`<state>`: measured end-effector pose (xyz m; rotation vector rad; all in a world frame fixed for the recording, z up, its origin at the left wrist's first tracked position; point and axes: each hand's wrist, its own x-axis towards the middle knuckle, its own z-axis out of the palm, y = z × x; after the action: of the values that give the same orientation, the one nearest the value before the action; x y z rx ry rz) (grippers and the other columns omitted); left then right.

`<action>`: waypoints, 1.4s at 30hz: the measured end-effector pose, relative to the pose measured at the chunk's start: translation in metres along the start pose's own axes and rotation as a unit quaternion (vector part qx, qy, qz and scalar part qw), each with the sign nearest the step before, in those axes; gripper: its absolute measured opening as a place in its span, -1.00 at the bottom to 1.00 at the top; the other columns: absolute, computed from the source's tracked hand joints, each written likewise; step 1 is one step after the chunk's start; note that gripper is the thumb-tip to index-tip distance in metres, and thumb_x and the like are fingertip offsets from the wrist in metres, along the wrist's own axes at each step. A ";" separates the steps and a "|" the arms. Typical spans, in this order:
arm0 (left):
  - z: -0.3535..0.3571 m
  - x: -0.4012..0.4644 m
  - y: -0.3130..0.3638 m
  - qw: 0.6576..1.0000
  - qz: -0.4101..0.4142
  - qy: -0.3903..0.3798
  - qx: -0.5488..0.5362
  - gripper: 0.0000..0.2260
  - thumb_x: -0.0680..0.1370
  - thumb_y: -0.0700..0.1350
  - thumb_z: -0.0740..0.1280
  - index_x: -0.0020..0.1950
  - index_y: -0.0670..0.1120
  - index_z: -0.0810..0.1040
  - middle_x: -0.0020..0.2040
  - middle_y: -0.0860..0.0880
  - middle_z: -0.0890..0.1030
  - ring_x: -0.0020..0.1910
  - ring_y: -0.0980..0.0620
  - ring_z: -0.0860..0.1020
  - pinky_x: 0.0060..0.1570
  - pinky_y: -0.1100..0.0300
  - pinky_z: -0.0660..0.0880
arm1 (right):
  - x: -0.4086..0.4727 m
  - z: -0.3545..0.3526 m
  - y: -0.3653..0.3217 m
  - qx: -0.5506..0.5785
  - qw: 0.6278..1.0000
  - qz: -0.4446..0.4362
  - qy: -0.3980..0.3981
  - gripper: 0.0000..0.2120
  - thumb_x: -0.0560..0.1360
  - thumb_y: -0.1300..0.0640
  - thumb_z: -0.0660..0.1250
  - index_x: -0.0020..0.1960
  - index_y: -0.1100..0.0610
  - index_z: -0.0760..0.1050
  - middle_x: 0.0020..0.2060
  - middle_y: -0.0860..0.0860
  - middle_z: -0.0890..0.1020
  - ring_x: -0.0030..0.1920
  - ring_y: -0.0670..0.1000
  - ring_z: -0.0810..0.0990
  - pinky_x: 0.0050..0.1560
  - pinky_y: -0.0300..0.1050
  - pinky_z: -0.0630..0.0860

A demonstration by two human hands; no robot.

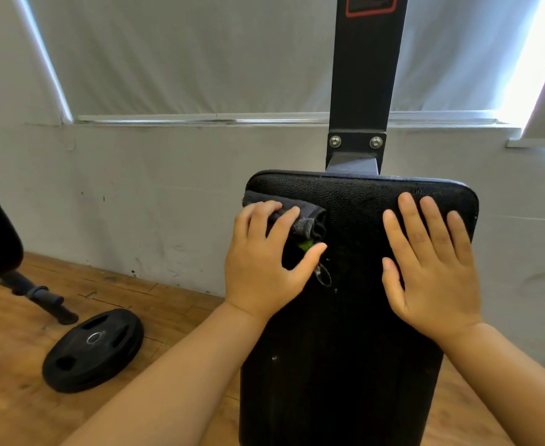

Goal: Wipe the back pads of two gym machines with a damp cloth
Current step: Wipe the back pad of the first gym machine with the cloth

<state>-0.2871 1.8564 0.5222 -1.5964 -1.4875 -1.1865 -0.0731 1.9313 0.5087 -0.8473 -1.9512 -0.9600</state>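
Pebbled black vinyl back pad (354, 317), rounded at its corners, where our left hand (264, 268) gripped a bunched grey cloth (300, 217) near its top left corner while our right hand (432, 268) lay flat beside it, fingers spread.

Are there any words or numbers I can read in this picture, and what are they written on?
No text here can be read.
Red-outlined label at the top of the black upright post: cut off by the picture's edge and too blurred to read.
Weight plate on the floor: any raised lettering is too dark and small to make out.
Back pad, cloth: no writing shows on either.
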 end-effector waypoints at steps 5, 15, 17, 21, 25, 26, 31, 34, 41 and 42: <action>0.004 0.009 -0.002 0.999 -0.018 0.032 -0.013 -0.70 0.47 0.00 0.31 0.11 -0.12 0.64 0.07 -0.09 0.57 0.15 -0.06 0.42 -0.06 0.20 0.49 | 0.001 0.000 -0.002 -0.002 1.000 0.002 0.000 -0.47 0.54 0.06 0.06 0.47 0.22 0.24 0.46 0.19 0.20 0.48 0.22 0.12 0.47 0.17 0.01; 0.001 0.039 0.003 0.995 -0.053 0.053 -0.058 -0.70 0.50 -0.02 0.29 0.14 -0.12 0.63 -0.04 -0.06 0.58 0.02 0.00 0.46 -0.16 0.28 0.40 | 0.001 0.000 -0.001 -0.005 1.000 0.002 0.003 -0.48 0.54 0.06 0.07 0.47 0.21 0.23 0.46 0.19 0.21 0.48 0.22 0.12 0.47 0.16 0.01; 0.000 0.050 0.002 0.993 -0.086 0.068 -0.052 -0.72 0.51 -0.03 0.31 0.15 -0.12 0.63 -0.04 -0.07 0.57 0.00 -0.04 0.47 -0.17 0.38 0.32 | 0.001 0.000 -0.002 -0.001 1.000 0.000 0.004 -0.48 0.54 0.07 0.07 0.47 0.21 0.23 0.46 0.19 0.20 0.48 0.22 0.12 0.48 0.16 0.00; 0.000 0.048 0.003 0.989 -0.128 0.067 -0.042 -0.77 0.51 -0.02 0.32 0.10 -0.06 0.63 -0.09 -0.02 0.53 -0.01 -0.02 0.45 -0.23 0.50 0.18 | 0.000 0.001 0.000 -0.001 1.000 -0.001 0.001 -0.47 0.55 0.07 0.07 0.48 0.21 0.21 0.47 0.20 0.20 0.48 0.22 0.11 0.48 0.16 -0.01; 0.003 0.014 0.006 0.998 -0.052 0.037 -0.025 -0.77 0.47 -0.04 0.32 0.04 -0.10 0.65 -0.10 -0.04 0.54 0.01 0.00 0.42 -0.18 0.35 0.34 | 0.000 0.001 -0.001 -0.003 1.000 0.001 0.007 -0.47 0.54 0.07 0.08 0.48 0.21 0.22 0.47 0.20 0.21 0.48 0.23 0.12 0.48 0.17 0.00; 0.006 0.005 0.008 0.998 -0.034 0.031 -0.031 -0.77 0.47 -0.06 0.32 0.04 -0.12 0.65 -0.10 -0.06 0.55 0.01 0.00 0.43 -0.14 0.31 0.38 | 0.000 0.001 -0.002 -0.004 1.000 0.001 0.008 -0.47 0.54 0.07 0.08 0.47 0.21 0.22 0.47 0.20 0.21 0.48 0.23 0.12 0.48 0.17 0.00; 0.012 0.003 0.026 0.997 -0.027 0.019 -0.067 -0.77 0.47 -0.10 0.33 0.07 -0.13 0.65 -0.06 -0.06 0.57 0.01 0.00 0.47 -0.13 0.26 0.47 | 0.000 0.001 -0.003 -0.005 1.000 0.003 0.005 -0.47 0.54 0.07 0.06 0.48 0.22 0.21 0.47 0.20 0.20 0.49 0.22 0.11 0.48 0.17 0.00; 0.010 0.037 0.043 0.996 -0.011 0.016 -0.093 -0.79 0.47 -0.11 0.34 0.05 -0.15 0.64 -0.07 -0.07 0.56 -0.01 -0.03 0.51 -0.17 0.23 0.50 | 0.001 0.000 -0.002 -0.002 1.000 0.006 0.003 -0.45 0.54 0.07 0.06 0.49 0.24 0.17 0.47 0.21 0.18 0.49 0.21 0.10 0.48 0.17 0.00; 0.021 0.050 0.068 0.995 0.037 0.006 -0.093 -0.79 0.46 -0.15 0.33 0.05 -0.16 0.63 -0.07 -0.10 0.57 0.02 0.00 0.45 -0.18 0.17 0.55 | 0.000 0.001 -0.004 -0.005 0.999 0.052 -0.008 -0.37 0.56 -0.05 0.05 0.49 0.31 0.07 0.48 0.24 0.11 0.50 0.18 0.04 0.51 0.10 -0.06; 0.022 0.040 0.065 0.995 0.059 0.001 -0.081 -0.78 0.47 -0.14 0.31 0.06 -0.16 0.63 -0.05 -0.10 0.57 0.06 0.00 0.44 -0.12 0.18 0.55 | 0.000 0.001 -0.005 -0.008 0.998 0.054 -0.012 -0.35 0.56 -0.08 0.05 0.49 0.31 0.07 0.48 0.24 0.11 0.50 0.19 0.05 0.50 0.11 -0.05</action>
<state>-0.2211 1.8827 0.5580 -1.7636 -1.3038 -1.2677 -0.0775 1.9296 0.5072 -0.9670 -1.9001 -0.9083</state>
